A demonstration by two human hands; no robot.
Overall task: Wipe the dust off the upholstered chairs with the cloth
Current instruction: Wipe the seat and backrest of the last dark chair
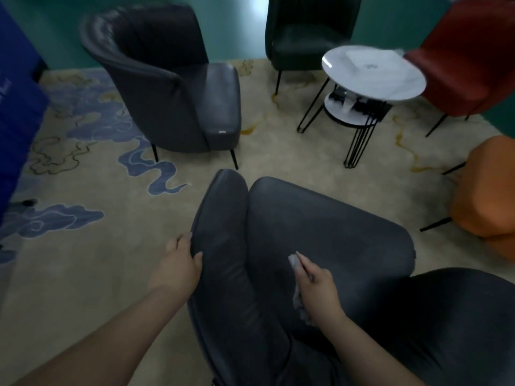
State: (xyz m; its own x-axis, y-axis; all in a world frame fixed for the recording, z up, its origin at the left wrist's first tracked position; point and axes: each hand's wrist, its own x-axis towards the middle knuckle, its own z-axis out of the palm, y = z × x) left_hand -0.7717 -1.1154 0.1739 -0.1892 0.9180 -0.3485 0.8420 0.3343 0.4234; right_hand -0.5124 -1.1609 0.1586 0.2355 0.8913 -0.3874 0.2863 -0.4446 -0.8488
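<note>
Cloth, pale grey, bunched under right hand on seat of near dark grey armchair, fingers curled round it, index finger straight. Left hand grips armchair's left arm edge, fingers and thumb clamped on it. Second grey armchair beyond on patterned carpet. Round white side table at carpet's far right, between black chair and red chair. Orange chair at right edge.
</note>
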